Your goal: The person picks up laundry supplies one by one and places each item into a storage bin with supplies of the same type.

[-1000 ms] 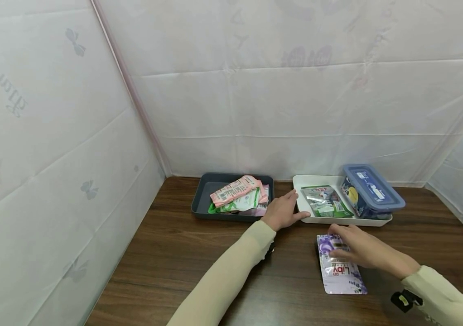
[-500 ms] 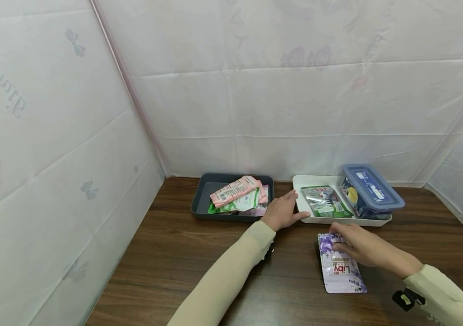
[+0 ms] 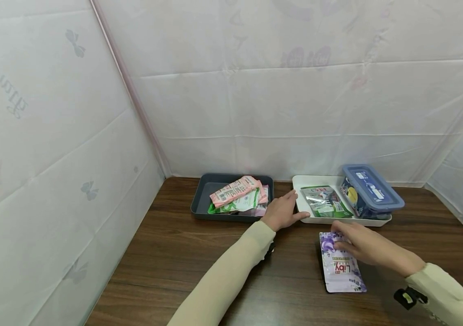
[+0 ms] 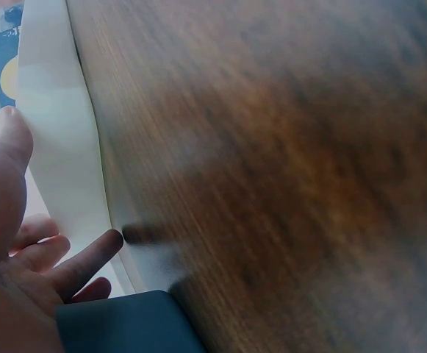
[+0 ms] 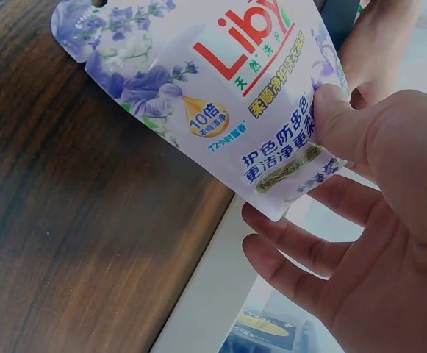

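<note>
A lilac Liby laundry detergent pouch with purple flowers is in my right hand. The thumb presses its printed front while other fingers go behind its end. My left hand lies with fingers spread at the near-left corner of the white tray, between the two trays. In the left wrist view its fingers are at the tray's pale wall and nothing is held. The dark grey tray stands just left of it.
Several pink, green and white packets lie in the dark tray. The white tray holds a green-silver packet and a blue-lidded box leaning over its right rim. Pale fabric walls rise behind and left of the wooden table.
My right hand has shifted slightly, and the detergent pouch has moved a little up and right with it. The left hand has not moved.
</note>
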{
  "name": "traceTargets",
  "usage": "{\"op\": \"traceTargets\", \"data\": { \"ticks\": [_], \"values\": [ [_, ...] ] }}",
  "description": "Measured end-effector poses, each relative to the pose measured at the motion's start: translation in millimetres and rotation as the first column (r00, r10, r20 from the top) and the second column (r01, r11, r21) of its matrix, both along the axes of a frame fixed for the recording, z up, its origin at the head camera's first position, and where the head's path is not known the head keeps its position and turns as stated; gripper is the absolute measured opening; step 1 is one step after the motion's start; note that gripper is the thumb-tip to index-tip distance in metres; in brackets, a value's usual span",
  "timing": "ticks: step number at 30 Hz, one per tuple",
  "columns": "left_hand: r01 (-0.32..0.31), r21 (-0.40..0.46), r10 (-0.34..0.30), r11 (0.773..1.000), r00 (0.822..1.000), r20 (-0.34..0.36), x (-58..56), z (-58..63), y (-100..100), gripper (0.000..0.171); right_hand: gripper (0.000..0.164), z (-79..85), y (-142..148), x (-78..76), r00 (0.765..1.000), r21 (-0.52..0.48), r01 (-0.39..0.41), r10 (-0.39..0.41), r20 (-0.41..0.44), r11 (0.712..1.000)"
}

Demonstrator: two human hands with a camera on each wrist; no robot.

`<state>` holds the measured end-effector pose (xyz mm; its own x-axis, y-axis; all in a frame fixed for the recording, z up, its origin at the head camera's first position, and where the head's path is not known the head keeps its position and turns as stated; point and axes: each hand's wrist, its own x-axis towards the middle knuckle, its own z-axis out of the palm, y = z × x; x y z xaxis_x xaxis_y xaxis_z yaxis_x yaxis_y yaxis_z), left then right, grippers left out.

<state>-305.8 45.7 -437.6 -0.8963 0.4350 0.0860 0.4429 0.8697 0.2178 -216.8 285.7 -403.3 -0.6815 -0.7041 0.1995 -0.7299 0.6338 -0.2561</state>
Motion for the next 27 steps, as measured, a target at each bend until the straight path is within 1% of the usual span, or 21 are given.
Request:
{"op": "traceTargets", "data": {
  "ticks": [8,15,18,22,27],
  "values": [
    [0.004,0.012,-0.004,1.0,1.0,-0.005,1.4,1.1,-1,0.077,0.026,4.2,1,-2.2,1.0,-0.004,-0.014,0.014,-0.007,1.0],
    [0.013,-0.003,-0.013,1.0,1.0,-0.015,3.5,3.4,-1,0.076,0.028,6.4,1,-5.5,0.995,-0.038,-0.069,0.066,-0.069,0.997],
    [0.009,-0.007,-0.009,1.0,1.0,-0.005,2.3,2.4,-1,0.077,0.029,8.5,2,-6.2,0.994,-0.037,-0.076,0.073,-0.077,0.996],
    [0.005,-0.014,-0.005,1.0,1.0,-0.005,0.7,1.3,-1,0.078,0.028,12.7,3,-7.1,0.996,-0.024,-0.063,0.061,-0.068,0.998],
    [0.009,-0.019,-0.01,1.0,1.0,-0.004,0.6,1.0,-1,0.078,0.026,18.2,5,-9.5,0.999,0.012,-0.024,0.024,-0.041,1.0]
  ]
}}
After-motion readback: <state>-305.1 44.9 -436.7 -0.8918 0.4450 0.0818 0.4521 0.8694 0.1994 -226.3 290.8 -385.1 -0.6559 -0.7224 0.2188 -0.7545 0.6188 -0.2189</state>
